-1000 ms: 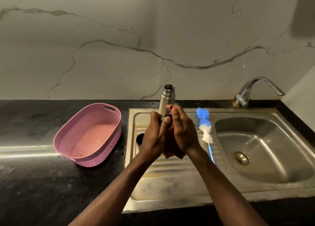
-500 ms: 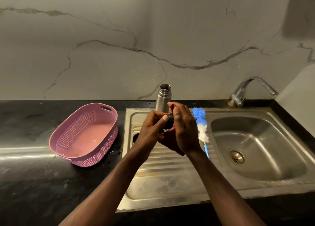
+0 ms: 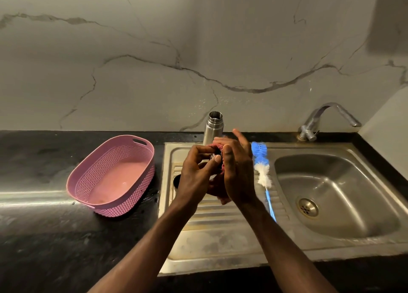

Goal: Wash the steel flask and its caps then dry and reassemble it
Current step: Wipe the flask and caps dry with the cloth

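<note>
The steel flask (image 3: 213, 128) stands upright and uncapped at the back of the drainboard (image 3: 212, 237), right behind my hands. My left hand (image 3: 195, 177) pinches a small dark cap (image 3: 217, 154) at its fingertips. My right hand (image 3: 237, 173) presses a red cloth (image 3: 221, 196) against that cap; the cloth hangs below my palm. A second cap (image 3: 176, 181), dark and round, sits on the drainboard, half hidden behind my left wrist.
A blue and white bottle brush (image 3: 261, 166) lies on the drainboard ridge to the right of my hands. The sink basin (image 3: 344, 182) and tap (image 3: 326, 118) are at the right. A pink plastic basket (image 3: 110, 175) sits on the black counter at the left.
My hands have kept working the cap and cloth together, with the right fingers lifting and spreading. The view has shifted a little to the left; the flask has not moved.
</note>
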